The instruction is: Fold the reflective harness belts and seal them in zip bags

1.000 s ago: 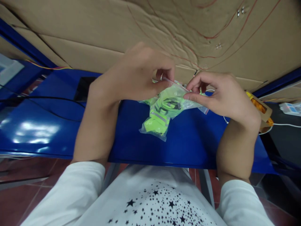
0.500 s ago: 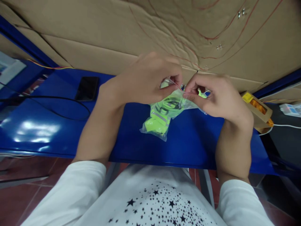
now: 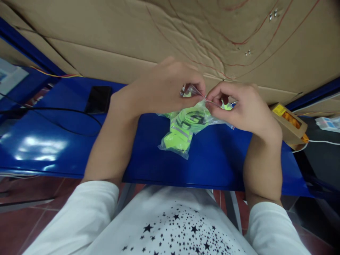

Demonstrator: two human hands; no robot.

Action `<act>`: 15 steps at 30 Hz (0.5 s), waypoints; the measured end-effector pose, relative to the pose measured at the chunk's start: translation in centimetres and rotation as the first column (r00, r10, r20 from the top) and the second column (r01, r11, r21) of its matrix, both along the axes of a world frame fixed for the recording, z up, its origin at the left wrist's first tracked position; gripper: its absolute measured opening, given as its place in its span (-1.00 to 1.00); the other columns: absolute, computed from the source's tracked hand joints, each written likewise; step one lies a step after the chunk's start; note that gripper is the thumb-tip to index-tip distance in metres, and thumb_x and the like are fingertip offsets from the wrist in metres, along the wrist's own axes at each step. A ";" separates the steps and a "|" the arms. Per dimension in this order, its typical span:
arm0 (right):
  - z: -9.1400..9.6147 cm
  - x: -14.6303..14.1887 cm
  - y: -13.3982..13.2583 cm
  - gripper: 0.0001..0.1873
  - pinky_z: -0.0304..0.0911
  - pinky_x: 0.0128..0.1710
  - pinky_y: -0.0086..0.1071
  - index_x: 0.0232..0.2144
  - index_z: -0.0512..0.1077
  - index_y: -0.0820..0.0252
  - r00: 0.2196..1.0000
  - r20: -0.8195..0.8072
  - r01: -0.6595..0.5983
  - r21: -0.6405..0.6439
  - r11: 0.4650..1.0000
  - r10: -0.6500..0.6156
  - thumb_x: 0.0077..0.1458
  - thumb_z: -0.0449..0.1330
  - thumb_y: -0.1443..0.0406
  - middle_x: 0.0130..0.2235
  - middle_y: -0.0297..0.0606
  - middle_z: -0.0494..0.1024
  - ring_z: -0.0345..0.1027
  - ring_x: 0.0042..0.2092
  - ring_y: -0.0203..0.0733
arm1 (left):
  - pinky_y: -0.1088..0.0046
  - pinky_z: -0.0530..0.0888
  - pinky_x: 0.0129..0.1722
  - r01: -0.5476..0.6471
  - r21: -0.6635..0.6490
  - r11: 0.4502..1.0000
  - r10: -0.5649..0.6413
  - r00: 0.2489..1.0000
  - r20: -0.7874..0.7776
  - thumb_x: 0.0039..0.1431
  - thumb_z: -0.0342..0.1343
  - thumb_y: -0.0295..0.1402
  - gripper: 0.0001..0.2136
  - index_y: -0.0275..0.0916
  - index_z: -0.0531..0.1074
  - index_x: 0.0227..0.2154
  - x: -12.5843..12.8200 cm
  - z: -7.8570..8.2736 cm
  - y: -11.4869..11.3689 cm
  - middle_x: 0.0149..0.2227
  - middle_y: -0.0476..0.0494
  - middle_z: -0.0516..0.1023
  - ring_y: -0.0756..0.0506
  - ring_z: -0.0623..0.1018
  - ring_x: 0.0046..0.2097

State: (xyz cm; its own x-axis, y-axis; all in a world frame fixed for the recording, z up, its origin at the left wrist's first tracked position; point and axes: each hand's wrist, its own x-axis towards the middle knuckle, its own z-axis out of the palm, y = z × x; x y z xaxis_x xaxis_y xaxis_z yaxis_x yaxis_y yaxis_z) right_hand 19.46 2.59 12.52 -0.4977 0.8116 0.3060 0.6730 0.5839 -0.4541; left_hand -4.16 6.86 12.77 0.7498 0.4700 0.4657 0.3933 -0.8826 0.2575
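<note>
In the head view, the left hand [image 3: 166, 86] pinches the rim of a clear plastic bag [image 3: 195, 118] between thumb and bent fingers, its back turned up. The right hand [image 3: 241, 106] also grips that rim, thumb against forefinger, with its fingertips just beside the left hand's. A thin red line runs along the rim where the two hands meet. The bag lies below the fingertips, toward the person, with bright yellow-green goods [image 3: 180, 132] bearing grey bands inside; whether its lower end is a separate packet, I cannot tell. Under both hands is a blue table [image 3: 148, 156]. Left of the left wrist lies a flat black rectangular object [image 3: 98, 100], with a black cable [image 3: 66, 110] curving nearer the person. Right of the right wrist is a brown box [image 3: 290, 125] showing orange contents. Beyond both hands, a cardboard panel [image 3: 106, 21] carries red wires [image 3: 240, 43].
</note>
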 end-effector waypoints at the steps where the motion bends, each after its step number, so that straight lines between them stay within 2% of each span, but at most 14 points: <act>1: 0.0 -0.1 0.0 -0.96 0.26 -0.25 -0.20 -0.33 0.46 -0.01 1.000 -0.005 0.000 0.010 1.000 0.000 0.19 0.25 0.28 -0.39 -0.36 0.50 0.37 -0.34 -0.13 | 0.37 0.41 -0.24 0.001 0.001 1.000 -0.001 1.000 0.002 0.31 0.14 -0.33 -0.84 -0.23 0.61 -0.24 0.1 -0.1 0.0 -0.27 -0.09 0.68 -0.09 0.60 -0.26; 7: 0.1 -0.3 -0.2 -0.88 0.27 -0.26 -0.21 -0.37 0.41 -0.04 1.000 0.027 0.009 0.017 1.000 -0.009 0.19 0.23 0.32 -0.42 -0.40 0.47 0.36 -0.36 -0.15 | 0.39 0.41 -0.23 -0.005 0.021 1.000 0.005 1.000 -0.005 0.28 0.12 -0.33 -0.86 -0.21 0.58 -0.28 0.2 -0.3 0.1 -0.29 -0.06 0.65 -0.06 0.57 -0.28; 11: -0.2 -0.5 -0.1 -0.93 0.27 -0.24 -0.21 -0.33 0.44 -0.03 1.000 0.005 0.016 0.008 1.000 -0.016 0.24 0.23 0.26 -0.40 -0.40 0.49 0.38 -0.34 -0.15 | 0.39 0.44 -0.14 -0.006 -0.004 1.000 0.006 1.000 0.001 0.28 0.14 -0.36 -0.88 -0.25 0.56 -0.26 0.1 -0.3 0.1 -0.27 -0.05 0.66 -0.06 0.60 -0.23; 15: -0.4 -0.2 0.2 -0.90 0.24 -0.27 -0.21 -0.27 0.49 -0.02 1.000 -0.012 -0.001 -0.001 1.000 0.001 0.30 0.24 0.15 -0.39 -0.38 0.52 0.36 -0.36 -0.16 | 0.38 0.44 -0.16 0.023 0.018 1.000 -0.023 1.000 0.017 0.30 0.19 -0.33 -0.90 -0.21 0.57 -0.26 0.0 -0.3 0.3 -0.24 -0.05 0.66 -0.06 0.60 -0.24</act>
State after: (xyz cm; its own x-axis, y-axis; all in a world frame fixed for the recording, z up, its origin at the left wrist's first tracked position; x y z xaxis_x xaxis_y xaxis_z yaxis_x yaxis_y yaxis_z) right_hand 19.25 2.84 12.13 -0.4946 0.8118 0.3105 0.6674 0.5836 -0.4626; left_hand -4.12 7.16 12.52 0.7522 0.4441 0.4868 0.3684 -0.8959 0.2481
